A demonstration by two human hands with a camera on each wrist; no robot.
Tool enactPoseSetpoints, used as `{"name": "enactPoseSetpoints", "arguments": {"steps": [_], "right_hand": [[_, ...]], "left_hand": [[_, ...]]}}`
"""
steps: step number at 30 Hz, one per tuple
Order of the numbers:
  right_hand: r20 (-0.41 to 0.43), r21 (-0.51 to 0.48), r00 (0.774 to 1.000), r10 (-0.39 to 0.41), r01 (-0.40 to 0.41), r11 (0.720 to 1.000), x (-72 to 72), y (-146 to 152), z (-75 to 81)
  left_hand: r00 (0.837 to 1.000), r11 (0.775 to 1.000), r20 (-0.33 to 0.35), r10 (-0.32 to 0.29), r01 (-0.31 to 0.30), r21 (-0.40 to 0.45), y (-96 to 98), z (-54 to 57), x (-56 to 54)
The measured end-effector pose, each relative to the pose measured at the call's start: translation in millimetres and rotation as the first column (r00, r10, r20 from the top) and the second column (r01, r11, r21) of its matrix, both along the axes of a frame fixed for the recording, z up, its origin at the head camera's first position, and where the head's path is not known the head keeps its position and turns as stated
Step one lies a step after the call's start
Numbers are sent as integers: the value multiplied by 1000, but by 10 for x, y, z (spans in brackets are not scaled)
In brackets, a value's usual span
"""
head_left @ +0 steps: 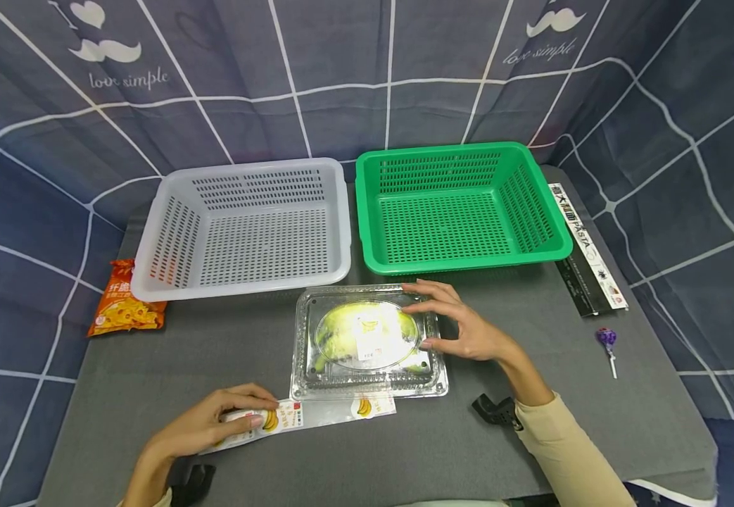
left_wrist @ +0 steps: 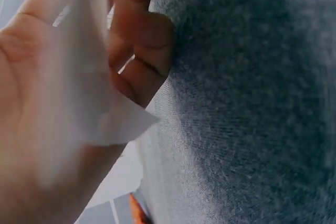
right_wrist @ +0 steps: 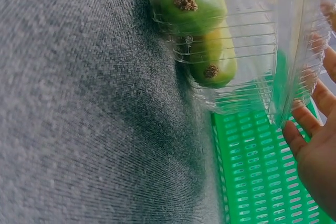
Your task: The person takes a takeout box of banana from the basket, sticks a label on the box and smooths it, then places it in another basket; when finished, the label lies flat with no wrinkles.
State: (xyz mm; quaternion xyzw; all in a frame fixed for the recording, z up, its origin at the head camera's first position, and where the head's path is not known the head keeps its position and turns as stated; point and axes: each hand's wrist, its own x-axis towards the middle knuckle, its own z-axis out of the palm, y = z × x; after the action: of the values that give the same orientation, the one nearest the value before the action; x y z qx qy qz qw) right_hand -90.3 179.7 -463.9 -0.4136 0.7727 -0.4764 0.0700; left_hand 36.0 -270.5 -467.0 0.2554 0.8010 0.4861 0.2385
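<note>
A clear plastic clamshell box lies closed at the middle of the grey table, holding green-yellow bananas. A white label shows through the oval on its lid. My right hand rests on the box's right side, fingers spread over the lid's edge. My left hand pinches a long strip of banana-printed stickers between thumb and fingers, left of the box. The far end of the strip runs along the box's front edge. Close up in the left wrist view, the strip's pale backing is blurred.
Behind the box stand a white basket and a green basket. An orange snack bag lies at the left. On the right are a black-and-white pasta box and a purple lollipop.
</note>
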Motion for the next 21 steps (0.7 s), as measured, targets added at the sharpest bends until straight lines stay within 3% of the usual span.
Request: {"name": "enactPoseSetpoints", "arguments": {"steps": [4, 7, 14, 18, 21], "right_hand": [[6, 2, 1000, 1, -1, 1000, -1, -2, 3], [10, 2, 1000, 5, -5, 1000, -5, -5, 15], [15, 19, 1000, 5, -5, 1000, -14, -9, 13], [-1, 8, 1000, 11, -11, 1000, -12, -32, -20], [-19, -6, 1000, 18, -18, 1000, -3, -67, -39]], "left_hand": [[988, 985, -126, 89, -107, -138, 53, 37, 30], [978, 978, -160, 135, -157, -137, 73, 75, 22], [964, 993, -243, 107, -115, -19, 45, 174, -81], [964, 994, -248, 101, -89, 58, 87, 227, -182], [963, 995, -251, 101, -96, 33, 154, 248, -284]]}}
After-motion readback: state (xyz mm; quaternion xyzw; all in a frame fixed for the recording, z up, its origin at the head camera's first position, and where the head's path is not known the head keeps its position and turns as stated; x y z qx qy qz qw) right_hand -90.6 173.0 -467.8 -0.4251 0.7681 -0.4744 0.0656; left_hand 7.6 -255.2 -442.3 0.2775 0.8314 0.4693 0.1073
